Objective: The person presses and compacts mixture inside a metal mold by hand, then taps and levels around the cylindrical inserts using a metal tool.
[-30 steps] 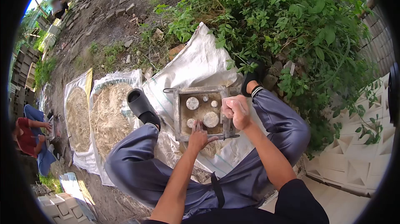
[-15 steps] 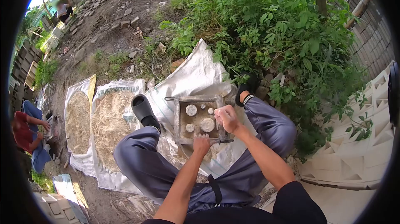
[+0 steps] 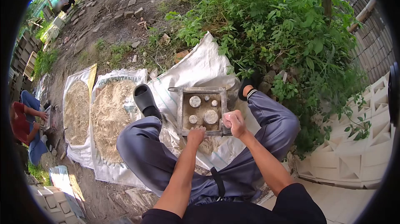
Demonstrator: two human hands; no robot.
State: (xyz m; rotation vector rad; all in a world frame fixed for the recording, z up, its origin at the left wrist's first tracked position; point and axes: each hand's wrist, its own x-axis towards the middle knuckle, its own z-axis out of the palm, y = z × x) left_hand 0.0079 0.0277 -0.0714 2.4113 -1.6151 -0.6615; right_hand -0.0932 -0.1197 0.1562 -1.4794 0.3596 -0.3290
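Observation:
A square frame [image 3: 180,109] with dark rails lies on a white sack between my legs. It holds sandy powder with several round pale pieces, the biggest a dusty disc [image 3: 211,117] and another disc [image 3: 195,101] at upper left. My left hand [image 3: 196,135] is at the frame's near rail, its fingers drawn together; what they hold, if anything, is hidden. At the near right corner, my right hand [image 3: 235,124] is closed in a fist above the rail. Whatever it grips cannot be seen.
Two sacks of pale powder [image 3: 110,119] lie left of my black clog [image 3: 146,99]. Leafy plants [image 3: 287,36] grow ahead on the right. Cream patterned blocks [image 3: 350,157] stand at right. A person in red [image 3: 18,124] works at far left; another person [image 3: 66,2] sits farther back.
My left hand has drawn back from inside the frame to its near rail. My right fist has moved from the right rail toward the near right corner. The view has shifted slightly.

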